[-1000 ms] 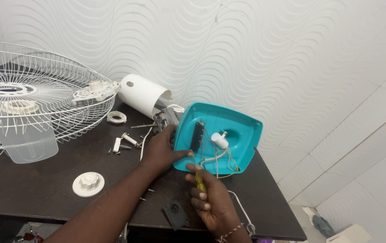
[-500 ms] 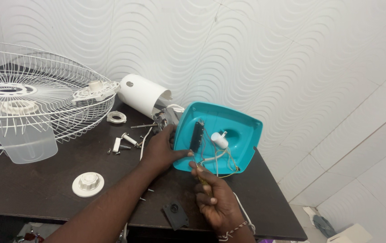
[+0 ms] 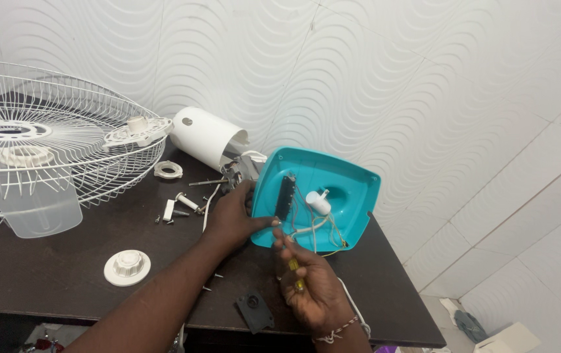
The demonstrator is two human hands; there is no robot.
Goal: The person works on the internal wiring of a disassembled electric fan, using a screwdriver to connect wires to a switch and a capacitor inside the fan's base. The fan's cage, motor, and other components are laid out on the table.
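A turquoise plastic fan base cover (image 3: 352,186) stands tilted on its edge on the dark table (image 3: 45,274), its hollow inside facing me with a black switch strip, wires and a white part. My left hand (image 3: 234,219) grips its left lower edge, thumb on the rim. My right hand (image 3: 310,287) is closed around a yellow-handled screwdriver (image 3: 295,269), its tip up near the cover's lower rim by the wires. Behind the cover lies the white fan motor housing (image 3: 205,137).
White wire fan guards (image 3: 45,140) sit at the left over a translucent blade (image 3: 38,209). A white round cap (image 3: 126,267), a white ring (image 3: 168,170), small screws and a dark grey bracket (image 3: 254,311) lie on the table. A tiled wall rises behind; the table's edge is at right.
My right hand with the screwdriver has shifted slightly down and then back up toward the cover's lower rim. My left hand and the cover have stayed put.
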